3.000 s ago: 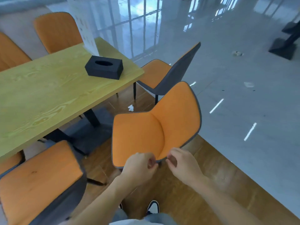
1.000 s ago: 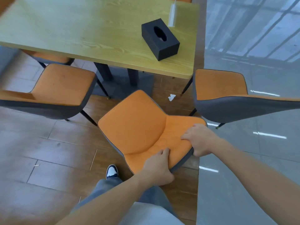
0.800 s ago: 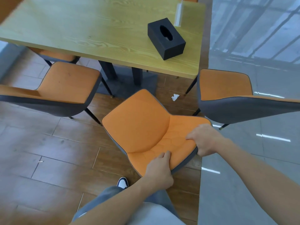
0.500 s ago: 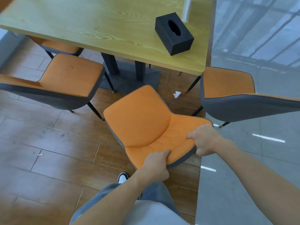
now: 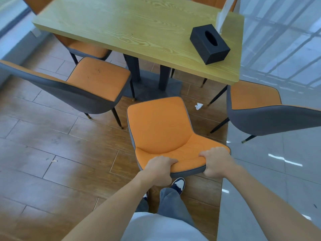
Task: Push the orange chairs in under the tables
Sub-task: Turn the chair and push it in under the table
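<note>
Gripping the backrest top of the middle orange chair, the left hand and right hand are steering it, clear of the bench near edge; next, pushing straight forward between neighbouring chairs
</note>
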